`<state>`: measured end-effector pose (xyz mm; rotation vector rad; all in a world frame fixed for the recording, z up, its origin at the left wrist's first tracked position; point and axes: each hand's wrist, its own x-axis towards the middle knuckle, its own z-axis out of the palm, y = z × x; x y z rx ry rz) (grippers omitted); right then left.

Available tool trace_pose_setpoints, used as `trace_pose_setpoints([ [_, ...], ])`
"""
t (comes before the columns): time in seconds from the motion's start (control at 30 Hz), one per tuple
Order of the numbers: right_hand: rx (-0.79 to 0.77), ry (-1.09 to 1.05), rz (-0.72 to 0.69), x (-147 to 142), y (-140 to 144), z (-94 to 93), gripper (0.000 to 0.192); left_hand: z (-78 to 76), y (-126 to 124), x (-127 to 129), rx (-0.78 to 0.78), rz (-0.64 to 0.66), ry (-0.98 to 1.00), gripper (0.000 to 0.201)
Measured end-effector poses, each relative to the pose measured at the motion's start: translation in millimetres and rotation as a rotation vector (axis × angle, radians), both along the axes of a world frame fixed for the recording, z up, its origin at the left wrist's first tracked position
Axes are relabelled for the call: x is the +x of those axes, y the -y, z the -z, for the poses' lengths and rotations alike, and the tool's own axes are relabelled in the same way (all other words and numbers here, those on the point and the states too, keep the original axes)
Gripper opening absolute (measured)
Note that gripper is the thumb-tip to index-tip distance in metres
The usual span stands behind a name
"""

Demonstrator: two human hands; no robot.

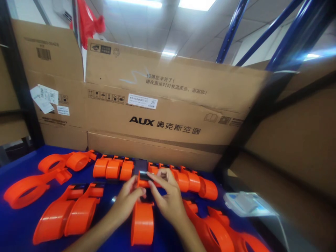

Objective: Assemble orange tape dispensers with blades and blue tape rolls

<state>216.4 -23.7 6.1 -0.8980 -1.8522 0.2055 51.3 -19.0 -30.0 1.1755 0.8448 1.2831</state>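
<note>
Left hand (pixel 128 201) and right hand (pixel 168 199) both pinching top of orange plastic piece (pixel 142 220); likely light, rigid, smooth; best gripped at narrow neck.

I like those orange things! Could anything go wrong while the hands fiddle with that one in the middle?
Maybe. The small dark part is pinched only by fingertips of the left hand and right hand, so it might slip. The row of orange pieces sits right behind, so a nudge could knock them.

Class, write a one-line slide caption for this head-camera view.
Both hands, left hand and right hand, hold an orange plastic part over a blue table, among similar orange parts.
</note>
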Motion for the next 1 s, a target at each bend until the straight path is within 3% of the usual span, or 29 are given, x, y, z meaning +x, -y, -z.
trace_pose_setpoints([
  [0.13, -0.125, 0.013, -0.027, 4, 0, -5.4, 0.031, -6.1, 2, 0, -0.016, 0.06, 0.02, 0.023],
  [0.27, -0.312, -0.166, 0.134, 17, -3, -11.8, 0.035, -5.2, -1, -1, -0.101, 0.024, 0.089, 0.019],
  [0.37, -0.624, -0.127, 0.162, 36, 0, -15.9, 0.043, -0.6, -4, -3, -0.14, -0.005, 0.109, 0.024],
  [0.5, -1.213, 0.286, -0.117, 54, 13, -21.4, 0.036, 2.8, -4, -5, -0.158, -0.004, 0.11, 0.023],
  [0.57, -1.362, 0.43, -0.136, 55, 18, -22.6, 0.031, 1.9, -3, -5, -0.172, 0.005, 0.11, 0.022],
  [0.67, -1.406, 0.5, -0.057, 49, 18, -19.3, 0.032, -0.4, -1, -5, -0.185, 0.003, 0.093, 0.022],
  [0.77, -1.418, 0.487, -0.076, 43, 12, -10.8, 0.031, -0.9, 0, -6, -0.158, 0.015, 0.072, 0.023],
  [1.0, -0.896, 0.471, -0.09, 41, 3, -3.5, 0.012, 0.0, -1, -7, -0.132, -0.003, 0.081, 0.021],
])
